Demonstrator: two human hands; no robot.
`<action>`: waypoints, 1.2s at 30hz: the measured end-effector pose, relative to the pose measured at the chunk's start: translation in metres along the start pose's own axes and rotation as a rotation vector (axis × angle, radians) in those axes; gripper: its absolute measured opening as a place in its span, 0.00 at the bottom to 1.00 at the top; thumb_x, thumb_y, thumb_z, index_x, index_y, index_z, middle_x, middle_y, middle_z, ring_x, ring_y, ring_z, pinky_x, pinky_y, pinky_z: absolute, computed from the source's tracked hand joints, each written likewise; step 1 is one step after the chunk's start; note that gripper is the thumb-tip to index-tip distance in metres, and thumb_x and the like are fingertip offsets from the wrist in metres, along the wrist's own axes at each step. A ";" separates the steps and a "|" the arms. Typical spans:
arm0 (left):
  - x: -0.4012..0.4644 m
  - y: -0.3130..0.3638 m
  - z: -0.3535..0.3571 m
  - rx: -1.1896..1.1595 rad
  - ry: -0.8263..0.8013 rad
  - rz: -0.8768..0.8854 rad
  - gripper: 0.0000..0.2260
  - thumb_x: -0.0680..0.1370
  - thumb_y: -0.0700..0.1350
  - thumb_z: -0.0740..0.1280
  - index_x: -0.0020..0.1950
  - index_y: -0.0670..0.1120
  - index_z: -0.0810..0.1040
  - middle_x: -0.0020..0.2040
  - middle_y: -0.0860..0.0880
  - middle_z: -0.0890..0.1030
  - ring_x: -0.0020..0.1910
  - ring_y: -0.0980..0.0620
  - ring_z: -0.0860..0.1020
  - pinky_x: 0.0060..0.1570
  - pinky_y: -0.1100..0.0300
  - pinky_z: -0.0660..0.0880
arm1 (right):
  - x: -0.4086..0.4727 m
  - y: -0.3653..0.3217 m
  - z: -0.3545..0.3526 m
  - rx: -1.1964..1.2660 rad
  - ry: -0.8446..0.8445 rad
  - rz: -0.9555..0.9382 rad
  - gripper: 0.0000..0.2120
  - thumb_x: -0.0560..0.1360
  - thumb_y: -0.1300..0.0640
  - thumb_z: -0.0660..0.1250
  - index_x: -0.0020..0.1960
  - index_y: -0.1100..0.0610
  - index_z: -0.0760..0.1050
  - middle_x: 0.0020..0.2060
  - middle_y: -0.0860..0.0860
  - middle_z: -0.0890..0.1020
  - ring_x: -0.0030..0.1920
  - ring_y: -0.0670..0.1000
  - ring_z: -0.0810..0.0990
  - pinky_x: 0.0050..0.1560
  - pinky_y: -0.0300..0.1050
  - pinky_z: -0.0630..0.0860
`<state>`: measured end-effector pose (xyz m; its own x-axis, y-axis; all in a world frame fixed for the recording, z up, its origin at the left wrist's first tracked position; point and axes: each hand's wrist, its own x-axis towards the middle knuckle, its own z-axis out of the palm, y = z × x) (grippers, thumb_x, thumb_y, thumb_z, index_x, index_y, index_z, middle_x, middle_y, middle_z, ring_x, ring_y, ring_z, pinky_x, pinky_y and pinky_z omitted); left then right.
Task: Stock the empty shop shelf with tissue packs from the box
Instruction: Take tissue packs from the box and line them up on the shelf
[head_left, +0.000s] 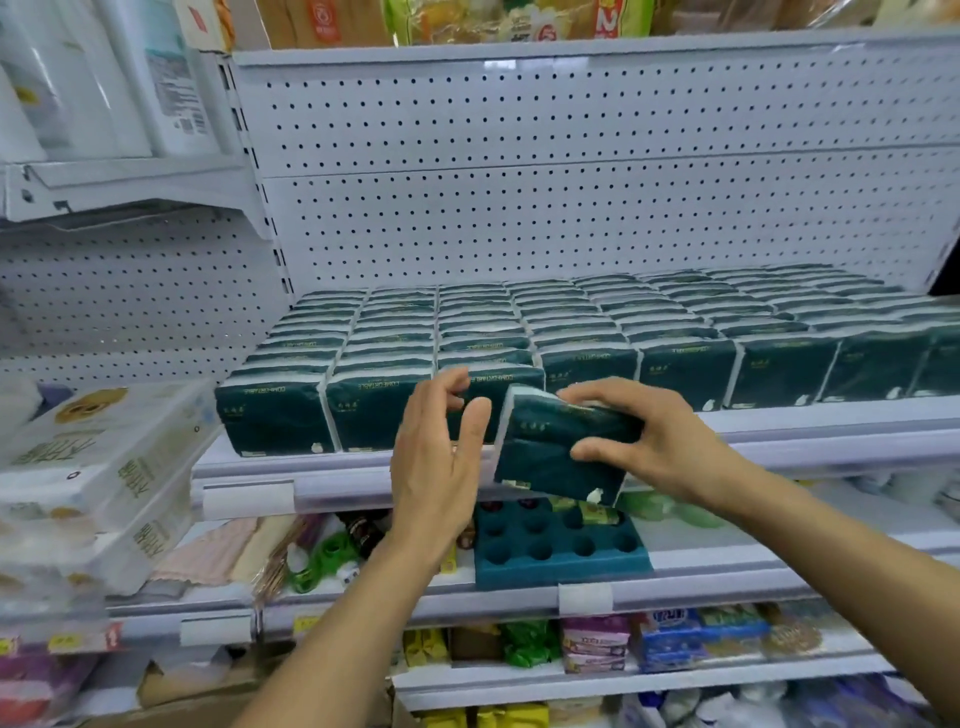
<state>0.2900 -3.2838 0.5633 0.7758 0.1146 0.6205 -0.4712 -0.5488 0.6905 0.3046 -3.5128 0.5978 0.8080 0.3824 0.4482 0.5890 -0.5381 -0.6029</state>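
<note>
At centre frame the right hand (644, 441) pinches a dark green tissue pack (561, 447), tilted just before the shelf (779, 421) edge, likely to slot into the packed rows (519, 332), while the left hand (441, 452) hovers open-fingered beside it, probably ready to steady.

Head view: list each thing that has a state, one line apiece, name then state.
Shelf: nearly full, rows of packs standing upright.
Stocked tissue packs: upright, pressed side by side.
Held tissue pack: off the shelf, tilted, at the front edge.
Right hand: grips the held tissue pack.
Left hand: open, fingers beside the pack.
Blue holed tray: on the lower shelf, most holes empty.
</note>
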 end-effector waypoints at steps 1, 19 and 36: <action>0.006 -0.001 0.001 0.112 0.027 0.057 0.19 0.81 0.60 0.55 0.68 0.55 0.68 0.61 0.58 0.73 0.61 0.59 0.71 0.62 0.57 0.67 | -0.001 0.006 -0.011 -0.037 0.059 -0.031 0.20 0.69 0.47 0.74 0.60 0.38 0.75 0.58 0.36 0.79 0.61 0.39 0.76 0.64 0.48 0.73; 0.048 -0.041 0.026 0.910 -0.152 0.443 0.31 0.75 0.53 0.71 0.76 0.51 0.65 0.74 0.51 0.70 0.74 0.49 0.67 0.74 0.39 0.48 | 0.036 0.084 -0.013 -0.641 0.237 -0.240 0.19 0.71 0.53 0.75 0.62 0.51 0.78 0.59 0.53 0.77 0.59 0.57 0.73 0.48 0.57 0.77; 0.039 -0.022 0.015 0.874 -0.090 0.425 0.29 0.78 0.57 0.62 0.77 0.48 0.64 0.75 0.48 0.67 0.76 0.46 0.62 0.75 0.39 0.47 | 0.025 0.049 0.007 -0.721 0.284 -0.112 0.27 0.79 0.40 0.53 0.73 0.52 0.66 0.74 0.53 0.67 0.74 0.56 0.63 0.72 0.62 0.59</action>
<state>0.3365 -3.2795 0.5666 0.6598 -0.2783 0.6980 -0.2695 -0.9547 -0.1259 0.3540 -3.5244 0.5747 0.6534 0.3083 0.6914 0.4356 -0.9001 -0.0103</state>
